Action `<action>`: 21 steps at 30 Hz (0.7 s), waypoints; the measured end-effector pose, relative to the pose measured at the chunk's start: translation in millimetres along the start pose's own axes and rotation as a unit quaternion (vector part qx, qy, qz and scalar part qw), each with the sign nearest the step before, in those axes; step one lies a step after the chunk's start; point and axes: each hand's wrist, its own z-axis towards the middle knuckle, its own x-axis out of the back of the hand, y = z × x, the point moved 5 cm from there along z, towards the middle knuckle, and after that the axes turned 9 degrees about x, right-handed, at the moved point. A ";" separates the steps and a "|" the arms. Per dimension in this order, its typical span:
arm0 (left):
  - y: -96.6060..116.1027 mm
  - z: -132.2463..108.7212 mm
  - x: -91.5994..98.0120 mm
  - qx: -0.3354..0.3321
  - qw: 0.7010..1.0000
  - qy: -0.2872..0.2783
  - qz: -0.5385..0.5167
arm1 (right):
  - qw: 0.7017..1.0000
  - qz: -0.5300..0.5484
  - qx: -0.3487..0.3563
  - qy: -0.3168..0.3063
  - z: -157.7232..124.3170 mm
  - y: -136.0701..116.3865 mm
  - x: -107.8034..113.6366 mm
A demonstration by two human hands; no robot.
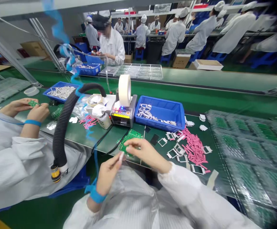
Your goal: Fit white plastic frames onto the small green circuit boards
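Observation:
My left hand (109, 171) is closed in a pinch on a small white strip (121, 156), held just left of a green circuit board (128, 140). My right hand (145, 152) rests on that board near the table's front edge, fingertips pinched on its lower part. The board lies on the green mat in front of a tape dispenser (124, 109). White frames (176, 149) and pink strips (194, 146) lie scattered to the right of my right hand.
A blue bin (162, 113) of white frames sits behind the board. Clear trays of green boards (250, 152) fill the right side. A black hose (63, 127) hangs at left. A neighbouring person's hands (31, 109) hold a small green board. Other workers sit beyond.

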 end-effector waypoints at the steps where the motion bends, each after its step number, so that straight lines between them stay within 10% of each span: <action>1: -20.6 0.9 23.2 0.059 0.984 0.012 -0.168 | 0.998 0.037 -0.031 0.033 12.4 11.2 -1.2; 3: -50.3 -2.5 73.2 0.081 0.929 0.040 -0.359 | 0.990 0.068 -0.063 0.106 35.8 30.2 -0.2; 9: -78.3 -40.9 191.3 -0.005 0.876 0.061 -0.479 | 0.955 0.147 -0.123 0.227 71.9 55.8 -5.0; 14: -83.1 -49.4 191.6 -0.015 0.848 -0.034 -0.528 | 0.941 0.182 -0.124 0.258 79.0 54.5 -11.0; 21: -69.0 -33.3 185.5 -0.057 0.827 0.014 -0.559 | 0.942 0.200 -0.096 0.252 81.2 41.7 -17.0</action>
